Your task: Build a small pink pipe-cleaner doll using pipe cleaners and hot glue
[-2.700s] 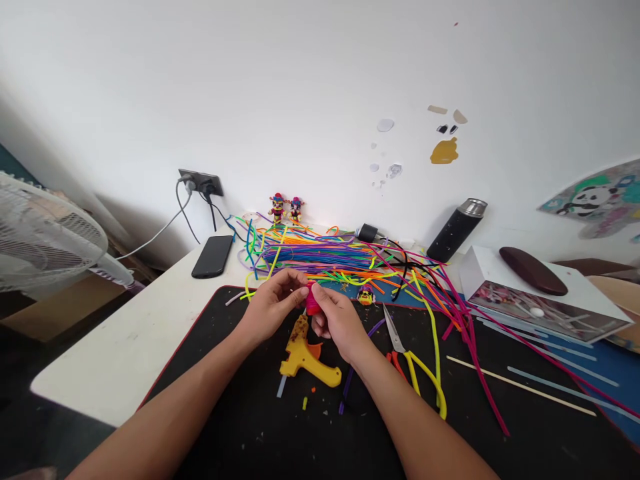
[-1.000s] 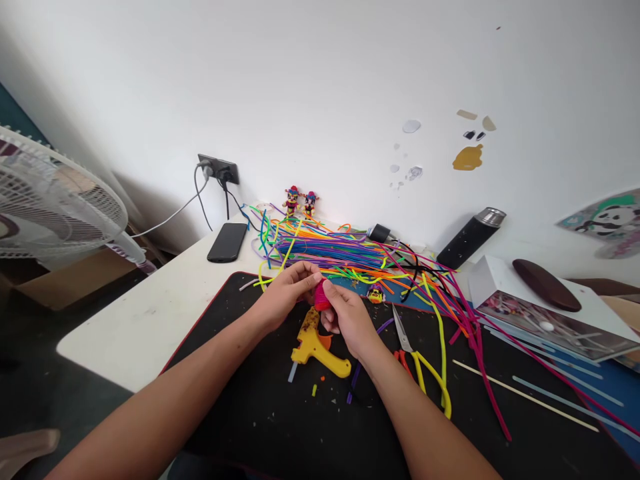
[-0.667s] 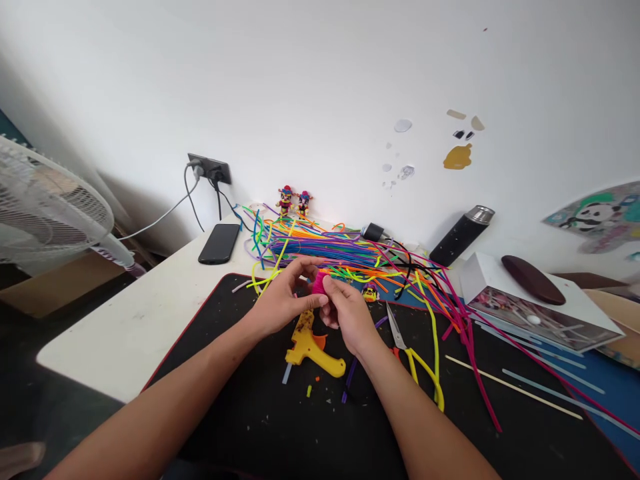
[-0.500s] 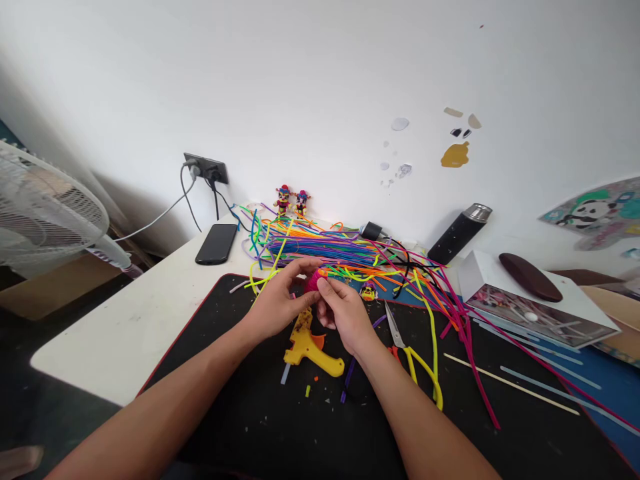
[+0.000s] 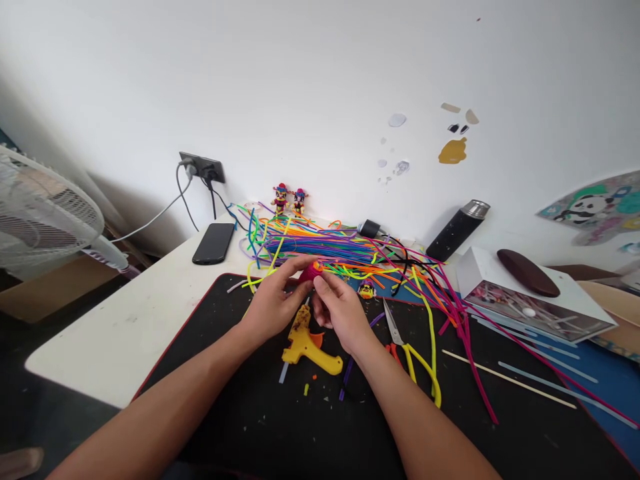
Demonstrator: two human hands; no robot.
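Observation:
Above the middle of the black mat (image 5: 260,427), both my hands hold a small magenta pipe-cleaner piece (image 5: 309,272) with orange at its upper end. My left hand (image 5: 275,297) grips it from the left, fingers curled behind it. The fingertips of my right hand (image 5: 337,303) pinch its right side; my fingers hide much of the piece. Just below my hands lies a yellow hot glue gun (image 5: 313,353), a clear glue stick poking from its back end. Right of my right wrist are scissors (image 5: 407,353) with yellow and red handles. A small yellow and purple head (image 5: 367,289) lies behind them.
Behind my hands is a heap of coloured pipe cleaners (image 5: 320,250), with two small figures (image 5: 290,200) by the wall. A phone (image 5: 214,243) lies at left, a black flask (image 5: 457,233) and a white box (image 5: 535,300) at right. A wooden stick (image 5: 510,379) rests on the mat.
The magenta piece is turned, so its orange end shows more. Both hands keep hold of it with small finger movements. The whole view has shifted slightly.

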